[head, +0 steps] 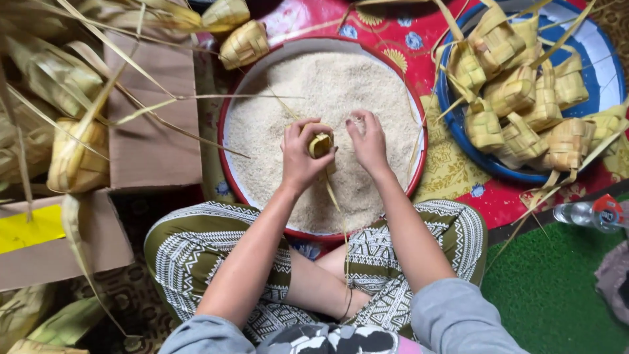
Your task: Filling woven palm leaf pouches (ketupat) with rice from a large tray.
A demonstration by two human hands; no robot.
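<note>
Centrally, left hand [303, 156] grips woven pouch [320, 144] over rice basin [226, 115].

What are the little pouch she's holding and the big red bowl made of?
The pouch in the left hand looks woven from pale yellow-green leaf strips, matte; crossing bands and loose ends show. The bowl seems enamelled metal or plastic: thin glossy red rim, white inside. Hard to tell which.

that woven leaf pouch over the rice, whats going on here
A person sits cross-legged over a red-rimmed basin of raw rice. The left hand holds a small woven leaf pouch above the rice, while the right hand rests in the grains beside it. More woven pouches are piled on a blue tray to the right, and loose leaf strips lie on the left.
</note>
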